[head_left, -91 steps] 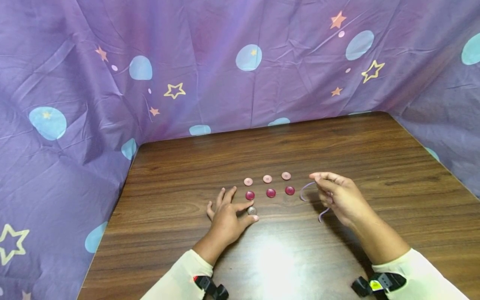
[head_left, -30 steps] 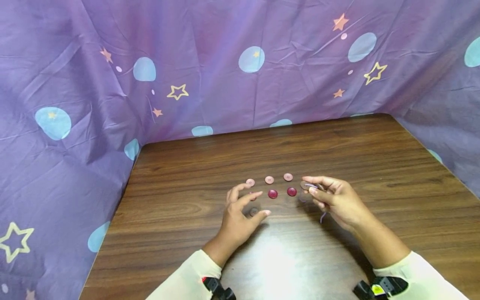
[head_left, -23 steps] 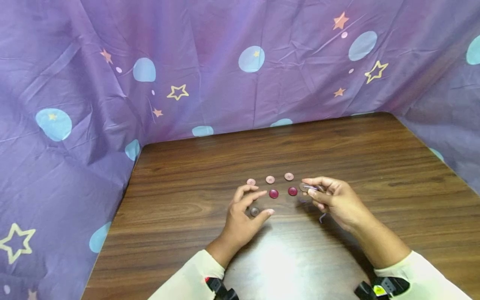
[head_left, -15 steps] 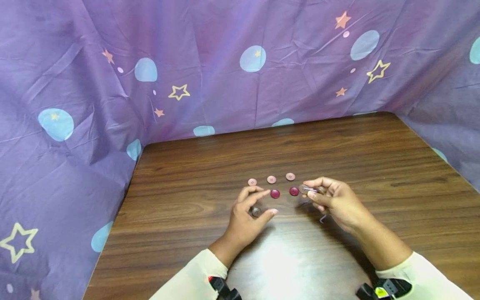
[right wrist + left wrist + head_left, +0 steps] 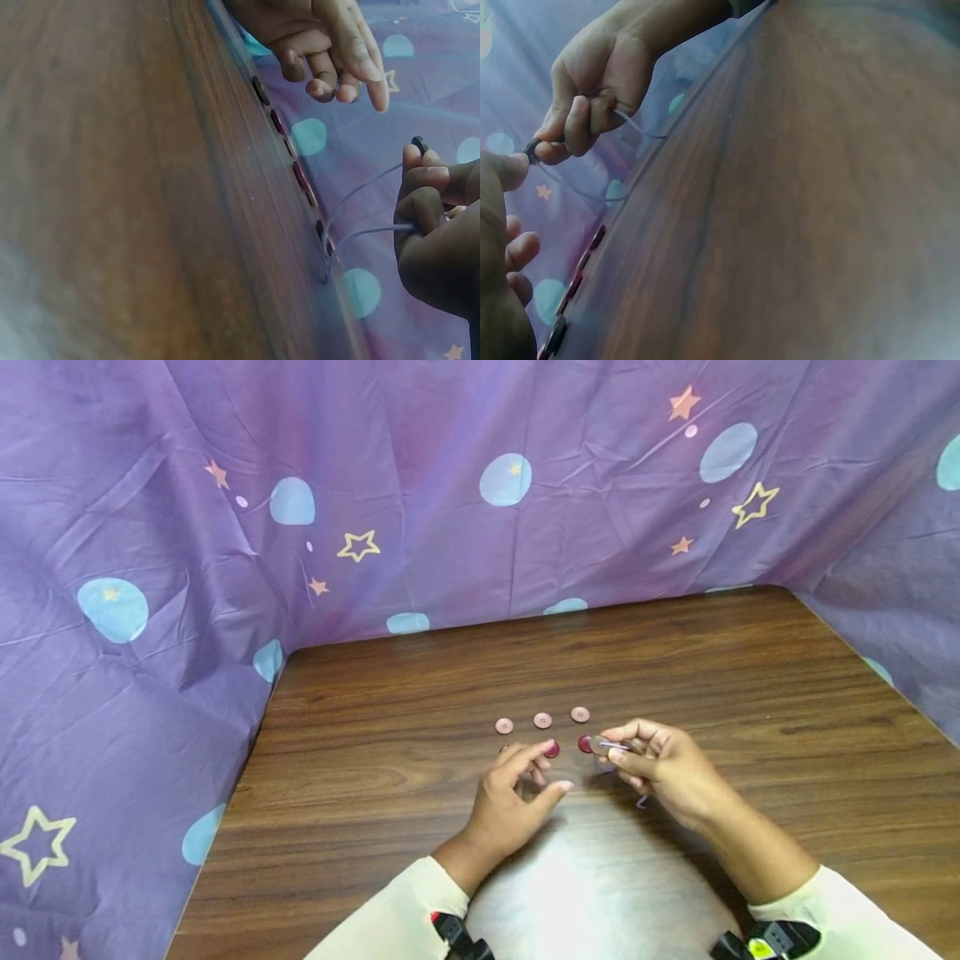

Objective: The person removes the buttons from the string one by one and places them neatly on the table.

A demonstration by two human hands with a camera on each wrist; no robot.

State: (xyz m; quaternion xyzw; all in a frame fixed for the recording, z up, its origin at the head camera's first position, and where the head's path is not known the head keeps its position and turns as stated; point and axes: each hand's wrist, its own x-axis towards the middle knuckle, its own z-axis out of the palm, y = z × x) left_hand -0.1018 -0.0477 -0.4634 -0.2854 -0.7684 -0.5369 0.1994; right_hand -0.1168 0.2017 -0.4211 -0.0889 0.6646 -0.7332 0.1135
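My right hand (image 5: pixel 671 777) pinches a grey-brown button (image 5: pixel 597 746) between thumb and index finger, raised above the table. A thin purple string (image 5: pixel 360 231) is at that button and hangs in a loop below the hand; whether it passes through a hole is too small to tell. My left hand (image 5: pixel 506 806) hovers to the left, thumb and fingers spread apart, holding nothing; the head and right wrist views show a gap between it and the held button. Two crimson buttons (image 5: pixel 585 744) show on the table beside the hands. A dark button (image 5: pixel 260 91) lies below the left hand, covered in the head view.
Three pale pink buttons (image 5: pixel 542 721) lie in a row behind the crimson ones. The brown wood-grain table (image 5: pixel 390 693) has a bright glare spot near its front. A purple patterned cloth (image 5: pixel 420 485) hangs around the back and sides.
The right hand's grip now shows a button with the string, and it has drifted slightly left. My left hand left the table button and moved right toward the held button, covering the leftmost crimson button.
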